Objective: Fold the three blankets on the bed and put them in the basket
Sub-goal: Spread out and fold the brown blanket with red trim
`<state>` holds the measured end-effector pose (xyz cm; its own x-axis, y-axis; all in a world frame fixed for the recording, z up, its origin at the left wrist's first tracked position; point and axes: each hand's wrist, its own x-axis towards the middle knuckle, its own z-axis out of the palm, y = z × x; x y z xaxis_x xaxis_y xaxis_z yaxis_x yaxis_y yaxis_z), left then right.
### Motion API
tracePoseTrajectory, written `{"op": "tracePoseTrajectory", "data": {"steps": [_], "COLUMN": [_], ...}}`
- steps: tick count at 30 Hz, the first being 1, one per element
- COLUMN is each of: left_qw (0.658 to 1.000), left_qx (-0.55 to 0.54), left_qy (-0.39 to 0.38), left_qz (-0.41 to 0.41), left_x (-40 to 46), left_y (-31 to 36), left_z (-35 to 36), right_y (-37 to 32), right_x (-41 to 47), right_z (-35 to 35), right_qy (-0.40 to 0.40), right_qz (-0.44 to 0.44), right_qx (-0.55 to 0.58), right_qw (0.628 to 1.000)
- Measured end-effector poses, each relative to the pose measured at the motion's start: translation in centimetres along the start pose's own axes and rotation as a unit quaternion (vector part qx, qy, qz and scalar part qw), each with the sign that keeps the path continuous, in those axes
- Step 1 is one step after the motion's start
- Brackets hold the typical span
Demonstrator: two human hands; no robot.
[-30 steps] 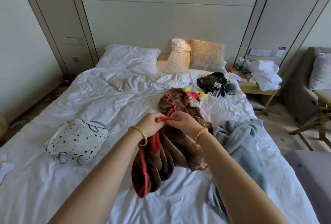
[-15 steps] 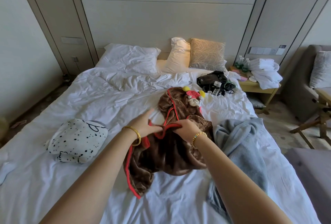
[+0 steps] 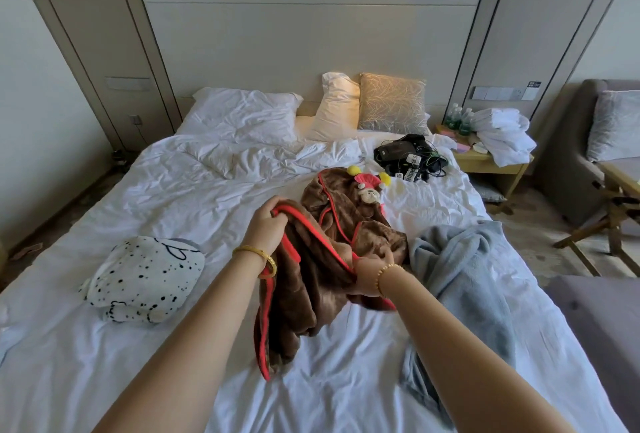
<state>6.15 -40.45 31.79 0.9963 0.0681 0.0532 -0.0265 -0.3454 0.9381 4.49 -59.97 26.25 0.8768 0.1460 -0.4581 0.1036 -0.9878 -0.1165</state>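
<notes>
A: White-and-black spotted blanket (image 3: 145, 280) sits bundled at nine o'clock on the bed (image 3: 194, 197), untouched. What changed at the centre?

B: A second ago both hands met on one spot of red trim. Now they have parted: the left hand (image 3: 268, 228) is clenched round the red edge and lifted toward eleven o'clock, while the right hand (image 3: 369, 276) pinches the trim lower down, at about four o'clock from the left.

A: So the brown blanket (image 3: 311, 287) is being opened out?

B: I'd judge so: she is finding an edge to spread it before the first fold (its monkey hood lies at twelve o'clock).

A: And the rest?

B: Grey-blue blanket (image 3: 460, 276) lies crumpled at three o'clock. No basket in view; nothing is folded yet.
</notes>
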Motion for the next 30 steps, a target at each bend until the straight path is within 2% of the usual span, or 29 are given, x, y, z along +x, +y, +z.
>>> {"op": "tracePoseTrajectory", "data": {"steps": [1, 2, 3, 4, 5, 6, 7, 10, 12, 14, 15, 17, 19, 21, 24, 25, 27, 29, 30], "left_qw": [1.0, 0.999, 0.998, 0.996, 0.995, 0.993, 0.99, 0.966, 0.943, 0.936, 0.936, 0.932, 0.911, 0.885, 0.852, 0.849, 0.874, 0.894, 0.891], "left_qx": [-0.015, -0.015, -0.009, -0.002, 0.003, 0.008, 0.016, 0.084, 0.123, 0.148, 0.15, 0.162, 0.215, 0.287, 0.354, 0.355, 0.3, 0.232, 0.223], "left_qy": [-0.018, -0.041, -0.062, -0.077, -0.091, -0.108, -0.13, -0.241, -0.308, -0.32, -0.318, -0.324, -0.346, -0.36, -0.385, -0.391, -0.377, -0.373, -0.386], "left_qz": [-0.016, -0.026, -0.032, -0.033, -0.037, -0.045, -0.051, -0.033, -0.015, -0.005, 0.001, 0.021, 0.056, 0.074, 0.034, 0.004, -0.06, -0.086, -0.086], "left_x": [0.0, -0.1, -0.1, -0.3, -0.5, -0.8, -1.1, -2.2, -3.3, -4.0, -4.3, -5.1, -6.2, -7.4, -9.5, -10.1, -11.5, -12.9, -13.6], "left_y": [0.1, 0.1, 0.0, 0.0, 0.1, 0.1, 0.0, -0.2, -0.3, -0.5, -0.8, -1.3, -2.2, -3.3, -5.1, -6.0, -7.7, -8.7, -9.0], "left_z": [-0.4, -0.7, -0.8, -0.9, -0.8, -0.7, -0.7, -1.1, -2.1, -3.8, -4.9, -7.2, -9.3, -10.8, -12.7, -13.2, -13.9, -14.4, -14.5], "right_y": [0.2, 0.0, -0.4, -0.7, -1.2, -1.7, -2.5, -4.9, -6.7, -8.4, -9.1, -11.0, -13.2, -15.7, -19.2, -20.0, -21.0, -21.3, -21.2], "right_x": [0.0, -0.4, -0.7, -0.8, -1.0, -1.2, -1.3, -2.4, -3.2, -3.8, -4.2, -5.5, -6.6, -7.9, -10.1, -10.9, -12.2, -13.6, -14.4], "right_z": [1.0, 1.6, 2.1, 2.4, 2.3, 2.1, 1.8, 0.3, -0.1, 0.3, 0.8, 1.3, 1.4, 0.9, -0.2, -0.5, -0.6, 0.0, 0.4], "right_qy": [0.024, 0.036, 0.05, 0.061, 0.067, 0.067, 0.068, 0.121, 0.14, 0.119, 0.107, 0.103, 0.19, 0.261, 0.293, 0.299, 0.301, 0.295, 0.292], "right_qz": [-0.015, -0.021, -0.02, -0.025, -0.037, -0.057, -0.07, -0.118, -0.143, -0.126, -0.109, -0.074, -0.048, -0.051, -0.083, -0.088, -0.104, -0.107, -0.097], "right_qx": [0.188, 0.419, 0.607, 0.717, 0.764, 0.773, 0.755, 0.582, 0.443, 0.366, 0.381, 0.495, 0.545, 0.542, 0.597, 0.627, 0.67, 0.705, 0.732], "right_qw": [0.982, 0.907, 0.793, 0.693, 0.641, 0.628, 0.649, 0.795, 0.874, 0.914, 0.912, 0.859, 0.815, 0.797, 0.742, 0.714, 0.671, 0.637, 0.608]}}
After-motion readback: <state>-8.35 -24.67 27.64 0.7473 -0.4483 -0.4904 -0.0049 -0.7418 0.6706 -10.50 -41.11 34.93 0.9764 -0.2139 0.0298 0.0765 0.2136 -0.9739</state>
